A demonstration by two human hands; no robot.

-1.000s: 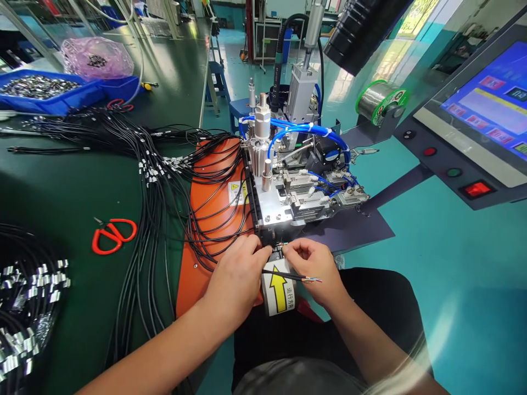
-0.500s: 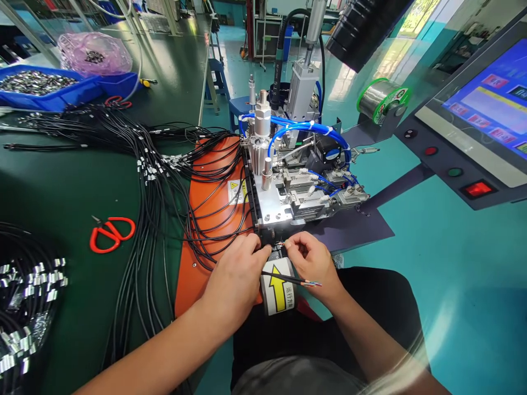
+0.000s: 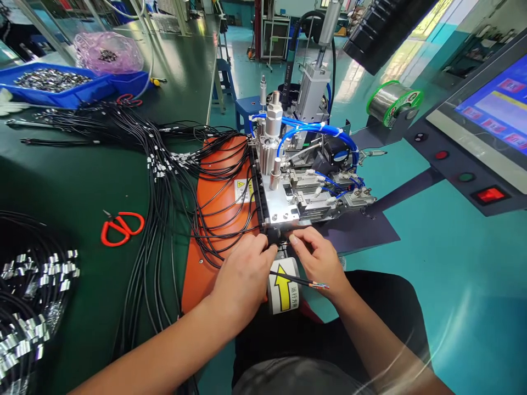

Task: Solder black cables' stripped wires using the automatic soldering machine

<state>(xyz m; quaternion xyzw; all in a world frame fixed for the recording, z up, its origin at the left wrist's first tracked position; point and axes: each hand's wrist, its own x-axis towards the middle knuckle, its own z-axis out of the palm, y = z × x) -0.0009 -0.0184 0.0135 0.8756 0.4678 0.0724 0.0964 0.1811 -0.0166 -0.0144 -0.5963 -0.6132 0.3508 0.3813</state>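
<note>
Head view suggests this step wants steady, light hands, wire ends kept straight at the machine's [image 3: 280, 202] near edge. Left hand [image 3: 244, 270] has its fingers curled closed around a black cable [image 3: 293, 277]; the right hand's [image 3: 324, 264] thumb and forefinger nearly meet, any grip untellable. Near the machine, that cable slopes rightward, thin, ending in loose coloured wires [image 3: 319, 286].
</note>
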